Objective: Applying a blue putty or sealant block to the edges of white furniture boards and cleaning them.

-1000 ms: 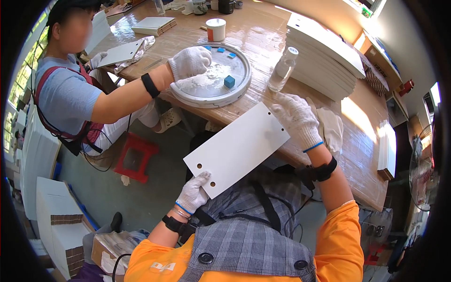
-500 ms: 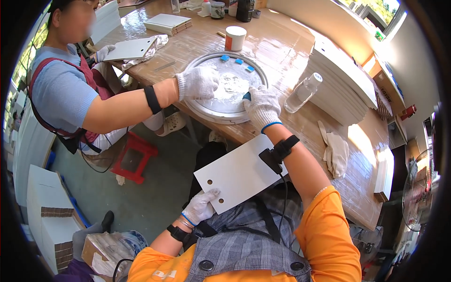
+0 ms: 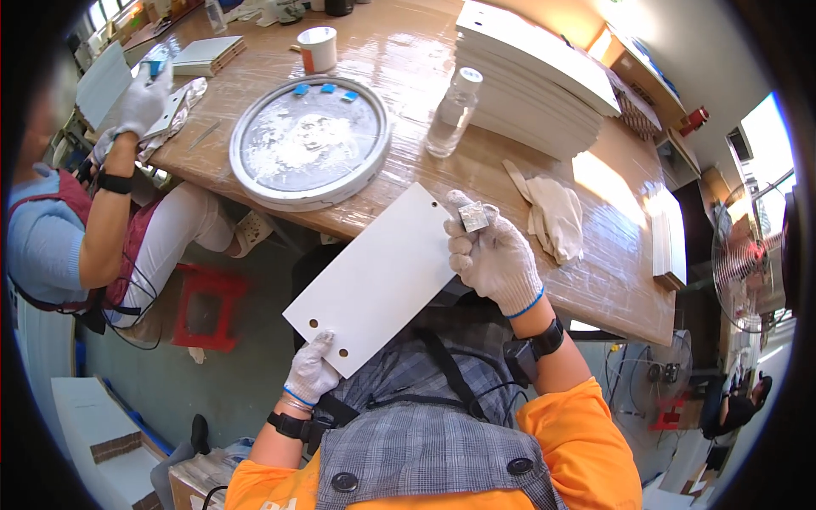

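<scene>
A white rectangular board (image 3: 370, 276) with round holes lies slantwise over my lap, partly in front of the table edge. My left hand (image 3: 311, 372) pinches its near left corner beside two holes, thumb on top. At the board's far right end, my right hand (image 3: 501, 259), palm turned up, holds a small square pad (image 3: 473, 218) whose upturned face is coated greyish white. Ahead to the left sits a round grey lid-like tray (image 3: 310, 197) smeared with white paste (image 3: 319, 140); three blue pieces, including one blue square (image 3: 328, 88), rest near its far rim.
A clear bottle (image 3: 450, 119), tall stack of white boards (image 3: 527, 106) and loose glove (image 3: 554, 219) occupy the table's right side. Behind the tray stands a white cup (image 3: 318, 53). At left, a co-worker's gloved hand (image 3: 144, 102) raises a blue pad; a red stool (image 3: 206, 308) stands below.
My right hand has left the tray's edge and come to the board with the pad turned up. The co-worker's hand has withdrawn from the tray. My view has shifted right.
</scene>
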Motion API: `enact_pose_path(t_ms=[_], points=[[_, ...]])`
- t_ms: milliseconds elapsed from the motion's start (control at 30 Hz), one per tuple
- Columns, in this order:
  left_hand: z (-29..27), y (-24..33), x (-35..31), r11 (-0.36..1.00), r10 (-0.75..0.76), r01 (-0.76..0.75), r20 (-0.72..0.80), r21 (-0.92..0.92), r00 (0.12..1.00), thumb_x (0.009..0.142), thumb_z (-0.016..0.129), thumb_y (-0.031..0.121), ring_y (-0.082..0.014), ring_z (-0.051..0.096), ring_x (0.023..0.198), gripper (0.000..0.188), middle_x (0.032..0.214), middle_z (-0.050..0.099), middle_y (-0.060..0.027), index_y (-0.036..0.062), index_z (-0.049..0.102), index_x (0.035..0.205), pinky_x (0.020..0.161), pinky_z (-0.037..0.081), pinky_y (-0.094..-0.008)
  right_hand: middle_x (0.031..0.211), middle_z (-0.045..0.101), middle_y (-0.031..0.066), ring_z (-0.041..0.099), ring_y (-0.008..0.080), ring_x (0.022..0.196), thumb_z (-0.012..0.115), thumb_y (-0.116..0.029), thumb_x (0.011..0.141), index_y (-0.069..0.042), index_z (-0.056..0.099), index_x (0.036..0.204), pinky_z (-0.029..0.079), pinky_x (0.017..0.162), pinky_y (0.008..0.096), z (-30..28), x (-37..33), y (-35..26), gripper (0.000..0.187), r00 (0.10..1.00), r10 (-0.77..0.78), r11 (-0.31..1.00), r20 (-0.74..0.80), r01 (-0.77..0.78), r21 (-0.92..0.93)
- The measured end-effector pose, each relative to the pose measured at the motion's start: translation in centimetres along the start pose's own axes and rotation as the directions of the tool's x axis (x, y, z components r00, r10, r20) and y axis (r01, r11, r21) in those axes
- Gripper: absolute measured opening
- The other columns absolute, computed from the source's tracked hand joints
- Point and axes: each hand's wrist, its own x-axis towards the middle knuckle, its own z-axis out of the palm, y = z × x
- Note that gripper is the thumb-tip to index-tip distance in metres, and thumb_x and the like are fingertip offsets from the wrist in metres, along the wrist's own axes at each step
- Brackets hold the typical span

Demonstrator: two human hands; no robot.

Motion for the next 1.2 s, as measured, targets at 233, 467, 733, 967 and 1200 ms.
enact_pose_path(t_ms=[233, 467, 733, 967, 1200], points=[[0.1, -0.5, 0.1, 0.997, 0.059, -0.057, -0.030, 0.057, 0.998, 0.091, 0.056, 0.017, -0.0287, 0.048, 0.124, 0.048, 0.133, 0.050, -0.0119, 0.0048, 0.041, 0.136, 0.106, 0.037, -0.0443, 0.109, 0.060, 0.0121, 0.055, 0.0172, 0.082, 0.055, -0.021, 0.093, -0.002, 0.047, 0.133, 0.047, 0.070, 0.0296, -2.8, -4.1, -1.5, 0.045, 0.882, -0.419, 0.841, -0.214, 0.288, -0.458], [0.2, -0.4, 0.1, 0.997, 0.043, -0.039, -0.060, 0.074, 0.997, 0.089, 0.059, 0.018, -0.0282, 0.049, 0.124, 0.051, 0.133, 0.050, -0.0115, 0.0054, 0.042, 0.135, 0.105, 0.039, -0.0445, 0.111, 0.061, 0.0142, 0.058, 0.0264, 0.098, 0.063, -0.003, 0.082, -0.004, 0.051, 0.131, 0.047, 0.087, 0.0366, -5.2, -5.8, -1.8, 0.051, 0.649, -0.684, -0.421, 0.334, 0.023, -0.907], [0.5, -0.3, 0.3, 0.996, 0.049, -0.042, -0.090, 0.081, 0.995, 0.087, 0.064, 0.020, -0.0280, 0.052, 0.119, 0.053, 0.129, 0.054, -0.0110, 0.0055, 0.043, 0.134, 0.103, 0.042, -0.0448, 0.110, 0.061, 0.0137, 0.057, 0.0335, 0.096, 0.066, -0.004, 0.076, -0.008, 0.053, 0.127, 0.046, 0.085, 0.0406, -5.2, -5.0, -1.5, 0.052, 0.699, -0.482, -0.738, 0.528, 0.002, -0.675], [0.3, -0.2, 0.2, 0.998, 0.037, -0.032, -0.090, 0.057, 0.995, 0.088, 0.062, 0.016, -0.0291, 0.052, 0.120, 0.050, 0.129, 0.054, -0.0119, 0.0049, 0.044, 0.133, 0.103, 0.042, -0.0459, 0.110, 0.061, 0.0136, 0.058, 0.0332, 0.094, 0.067, -0.005, 0.076, -0.008, 0.053, 0.127, 0.047, 0.084, 0.0400, -5.1, -4.7, -1.6, 0.052, 0.707, -0.468, -0.773, 0.531, -0.035, -0.634], [0.2, -0.3, 0.1, 0.998, 0.037, -0.033, -0.097, 0.045, 0.995, 0.088, 0.061, 0.016, -0.0296, 0.052, 0.121, 0.050, 0.129, 0.053, -0.0124, 0.0047, 0.043, 0.133, 0.103, 0.041, -0.0469, 0.110, 0.061, 0.0138, 0.058, 0.0329, 0.093, 0.068, -0.006, 0.075, -0.007, 0.055, 0.126, 0.047, 0.083, 0.0397, -4.6, -4.8, -1.5, 0.052, 0.728, -0.462, -0.771, 0.507, -0.048, -0.635]])
